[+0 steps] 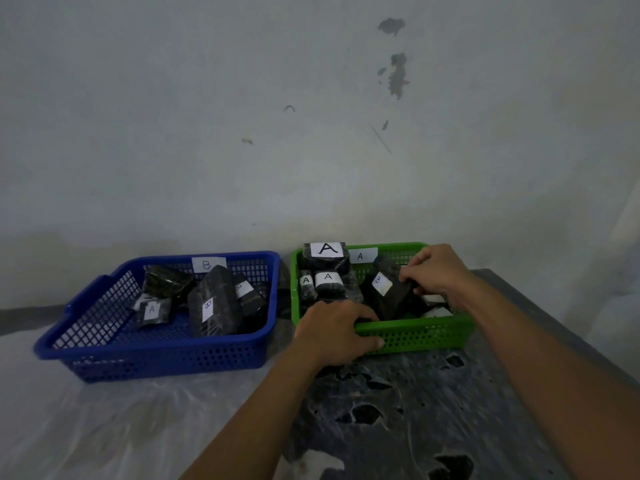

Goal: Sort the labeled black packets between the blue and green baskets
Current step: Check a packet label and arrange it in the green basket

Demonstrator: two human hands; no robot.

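The green basket [419, 336], tagged A on its back wall, stands at the right. My left hand [334, 329] grips its front rim, fingers curled over the edge. Inside it my right hand [438, 271] pinches the top of a black packet labeled B [388, 292], which leans upright. Black packets labeled A [327, 261] are stacked at the basket's back left. The blue basket [166, 358], tagged B, stands at the left. It holds a large packet labeled B [213, 306], a small packet labeled A [152, 311] and other black packets.
Both baskets sit on a table against a stained white wall. Clear plastic sheeting [104, 420] covers the table's left part. The worn dark tabletop [433, 410] shows at the right, its edge running along the far right side.
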